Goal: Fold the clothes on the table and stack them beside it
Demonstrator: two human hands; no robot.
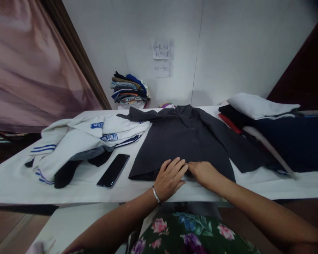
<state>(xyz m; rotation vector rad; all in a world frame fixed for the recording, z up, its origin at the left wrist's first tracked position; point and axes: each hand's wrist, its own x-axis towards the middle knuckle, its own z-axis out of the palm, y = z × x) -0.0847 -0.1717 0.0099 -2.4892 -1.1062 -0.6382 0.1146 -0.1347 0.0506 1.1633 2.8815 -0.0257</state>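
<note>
A dark grey long-sleeved jacket [172, 141] lies spread on the white-covered table, its collar at the far side and its bottom hem towards me. My left hand [171, 178], with a silver bracelet at the wrist, rests on the hem with its fingers stretched out. Right beside it, my right hand [204, 173] has its fingers curled in and pinching the hem; the fingertips are partly hidden. One sleeve reaches out to the right, while the other is bent across the top left.
White clothes with blue stripes [79, 137] lie heaped at the left, near a black phone [113, 170]. More garments, a navy one [294, 141] among them, are piled at the right. A folded clothes stack [129, 90] stands by the wall below handwritten paper signs [163, 53].
</note>
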